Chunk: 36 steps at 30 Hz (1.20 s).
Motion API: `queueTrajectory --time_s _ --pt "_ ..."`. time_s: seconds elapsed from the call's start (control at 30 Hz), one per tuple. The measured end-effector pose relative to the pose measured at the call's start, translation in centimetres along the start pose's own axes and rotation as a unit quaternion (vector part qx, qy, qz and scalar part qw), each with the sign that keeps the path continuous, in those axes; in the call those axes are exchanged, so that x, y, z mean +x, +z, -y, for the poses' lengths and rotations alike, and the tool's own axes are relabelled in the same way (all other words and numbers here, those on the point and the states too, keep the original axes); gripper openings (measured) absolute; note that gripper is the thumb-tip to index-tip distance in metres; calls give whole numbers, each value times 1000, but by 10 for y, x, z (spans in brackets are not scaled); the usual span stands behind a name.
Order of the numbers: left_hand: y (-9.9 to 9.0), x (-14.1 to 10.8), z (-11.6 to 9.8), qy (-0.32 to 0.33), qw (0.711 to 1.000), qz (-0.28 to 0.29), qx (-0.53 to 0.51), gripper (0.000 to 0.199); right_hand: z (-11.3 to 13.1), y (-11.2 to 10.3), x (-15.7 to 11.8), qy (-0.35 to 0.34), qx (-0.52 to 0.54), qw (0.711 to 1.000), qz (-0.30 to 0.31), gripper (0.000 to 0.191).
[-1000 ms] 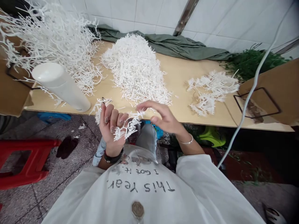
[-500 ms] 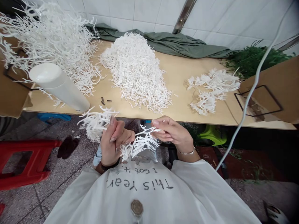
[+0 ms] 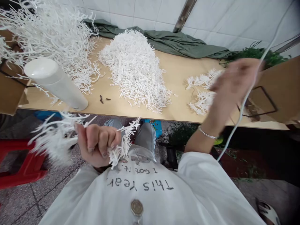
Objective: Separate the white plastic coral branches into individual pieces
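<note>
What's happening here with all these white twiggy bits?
A person seated at a wooden table grips a bunch of white plastic sprigs in the left hand, held low in front of their shirt. The right hand, blurred, is stretched out over a small heap of branched sprigs at the table's right. A tall mound of short white pieces sits mid-table, a tangle of larger white branches lies at the far left, and a white cylinder stands beside it.
</note>
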<state>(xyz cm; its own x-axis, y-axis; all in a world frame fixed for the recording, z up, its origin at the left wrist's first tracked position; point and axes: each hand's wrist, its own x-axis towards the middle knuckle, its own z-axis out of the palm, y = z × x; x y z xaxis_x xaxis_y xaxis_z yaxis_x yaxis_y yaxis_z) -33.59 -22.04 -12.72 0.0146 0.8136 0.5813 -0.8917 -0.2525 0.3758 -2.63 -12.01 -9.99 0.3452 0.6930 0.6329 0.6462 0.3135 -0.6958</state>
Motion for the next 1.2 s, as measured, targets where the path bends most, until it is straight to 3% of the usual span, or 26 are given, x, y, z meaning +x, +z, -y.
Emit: queueTrajectory --time_s 0.1,0.2,0.27,0.3,0.37,0.43,0.5,0.57,0.6,0.77,0.87,1.07,1.13,1.17,1.2 --pt "5 7 16 -17 995 -100 -19 55 -23 61 -9 -42 -86 991 93 27" --pt "4 10 22 -51 983 -178 9 55 -22 90 -29 -92 -62 987 119 35" --pt "1 11 23 -62 975 -214 28 56 -2 88 -48 -123 41 981 147 29" --pt "-1 12 24 -64 972 -224 32 56 11 83 -59 -134 113 965 196 28" --pt "-3 13 26 -66 970 -231 33 56 39 72 -82 -159 238 896 338 40" --pt "-4 14 28 -75 969 -235 34 56 62 64 -102 -165 248 861 413 41" --pt "-5 15 31 -92 965 -241 41 56 76 61 -114 -153 194 869 429 29" --pt "-6 15 33 -113 961 -248 47 56 78 60 -118 -128 141 874 447 31" --pt "-7 16 34 -128 958 -250 48 56 75 59 -117 -109 136 864 473 36" --pt "-4 11 33 -251 942 -224 19 56 55 35 -100 19 261 731 631 47" --pt "3 5 33 -284 939 -196 3 54 55 17 -93 59 283 691 662 46" --pt "2 3 37 -313 931 -187 32 55 66 1 -88 53 235 716 656 47" --pt "-9 6 27 -245 944 -206 74 54 64 -13 -85 69 244 716 651 48" --pt "-14 8 18 -180 954 -220 100 54 62 -23 -83 85 247 740 620 48" --pt "-19 10 7 -86 962 -229 119 56 61 -35 -81 99 248 782 564 48"
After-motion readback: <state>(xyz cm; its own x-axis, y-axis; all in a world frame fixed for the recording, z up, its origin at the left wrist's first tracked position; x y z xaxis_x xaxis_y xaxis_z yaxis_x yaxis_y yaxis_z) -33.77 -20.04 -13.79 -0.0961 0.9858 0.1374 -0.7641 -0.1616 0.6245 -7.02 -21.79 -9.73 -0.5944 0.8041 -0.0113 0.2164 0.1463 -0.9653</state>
